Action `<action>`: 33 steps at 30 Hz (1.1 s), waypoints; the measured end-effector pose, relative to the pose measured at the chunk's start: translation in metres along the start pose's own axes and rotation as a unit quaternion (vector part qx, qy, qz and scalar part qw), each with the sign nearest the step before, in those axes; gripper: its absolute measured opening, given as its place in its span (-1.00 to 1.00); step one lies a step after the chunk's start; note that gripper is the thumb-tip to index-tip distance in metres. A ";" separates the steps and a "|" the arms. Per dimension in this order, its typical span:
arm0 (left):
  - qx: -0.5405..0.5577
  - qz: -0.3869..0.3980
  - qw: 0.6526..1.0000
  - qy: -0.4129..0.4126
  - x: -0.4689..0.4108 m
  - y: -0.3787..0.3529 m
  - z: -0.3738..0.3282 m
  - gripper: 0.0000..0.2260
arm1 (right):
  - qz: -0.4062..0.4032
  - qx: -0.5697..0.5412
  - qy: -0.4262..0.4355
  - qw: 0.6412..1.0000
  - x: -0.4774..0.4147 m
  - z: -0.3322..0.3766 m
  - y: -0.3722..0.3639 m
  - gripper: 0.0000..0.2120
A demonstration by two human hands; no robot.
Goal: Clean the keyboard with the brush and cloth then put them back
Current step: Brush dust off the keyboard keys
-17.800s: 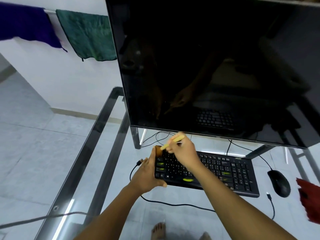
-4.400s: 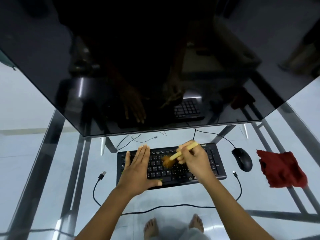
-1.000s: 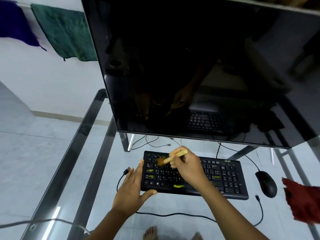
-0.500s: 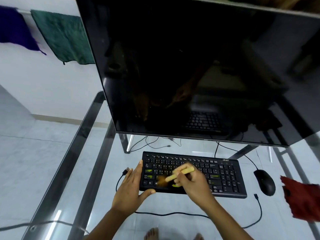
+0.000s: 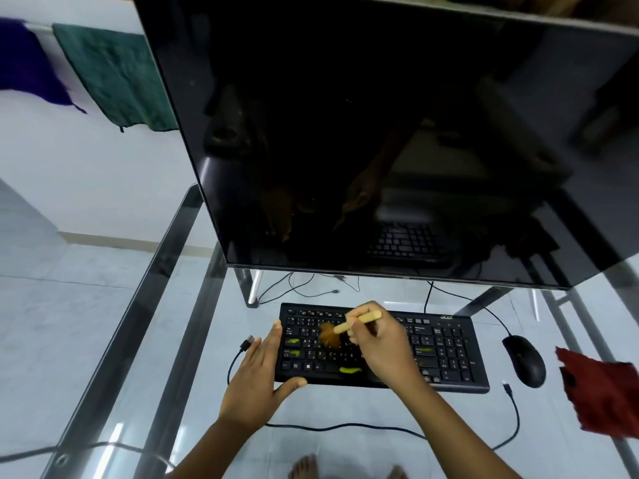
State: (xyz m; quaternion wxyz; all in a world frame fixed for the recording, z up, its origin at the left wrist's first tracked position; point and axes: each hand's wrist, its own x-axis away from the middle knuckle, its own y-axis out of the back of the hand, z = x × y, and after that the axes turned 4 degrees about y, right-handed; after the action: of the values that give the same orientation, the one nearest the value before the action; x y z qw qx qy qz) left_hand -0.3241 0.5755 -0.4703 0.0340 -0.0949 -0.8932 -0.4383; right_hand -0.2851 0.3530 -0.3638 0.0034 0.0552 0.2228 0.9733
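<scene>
A black keyboard [image 5: 446, 354] with a few yellow-green marks lies on the glass table under the monitor. My right hand [image 5: 383, 344] grips a small brush [image 5: 359, 319] by its pale wooden handle; the brown bristles rest on the left-centre keys. My left hand [image 5: 257, 378] lies flat against the keyboard's left end, fingers along the side and thumb at the front edge. A red cloth [image 5: 601, 392] lies crumpled at the table's right edge.
A large dark monitor [image 5: 380, 133] overhangs the keyboard's far side. A black mouse [image 5: 524, 361] sits right of the keyboard. Loose cables and a USB plug [image 5: 247, 343] lie on the glass table [image 5: 166, 340]. Green and purple cloths [image 5: 117, 74] hang on the wall.
The brush has moved from the keyboard's front-left keys back up toward the upper-middle rows. My left hand stays against the keyboard's left end.
</scene>
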 end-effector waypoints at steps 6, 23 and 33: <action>-0.004 0.004 1.000 0.005 -0.001 0.002 0.000 -0.12 | 0.025 0.047 0.011 0.999 -0.005 0.000 -0.003 -0.91; -0.002 0.003 1.000 0.017 -0.001 0.006 -0.006 -0.09 | 0.002 0.026 0.082 0.996 -0.031 0.025 -0.043 -0.90; 0.051 -0.018 0.998 -0.010 -0.007 0.006 -0.006 -0.07 | 0.070 0.023 0.008 0.997 -0.031 0.009 -0.005 -0.92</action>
State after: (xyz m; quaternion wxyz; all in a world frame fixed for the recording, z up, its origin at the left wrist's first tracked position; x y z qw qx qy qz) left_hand -0.3167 0.5728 -0.4630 0.0215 -0.0816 -0.9161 -0.3919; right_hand -0.2536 0.3601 -0.3614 -0.0674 0.0627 0.2411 0.9661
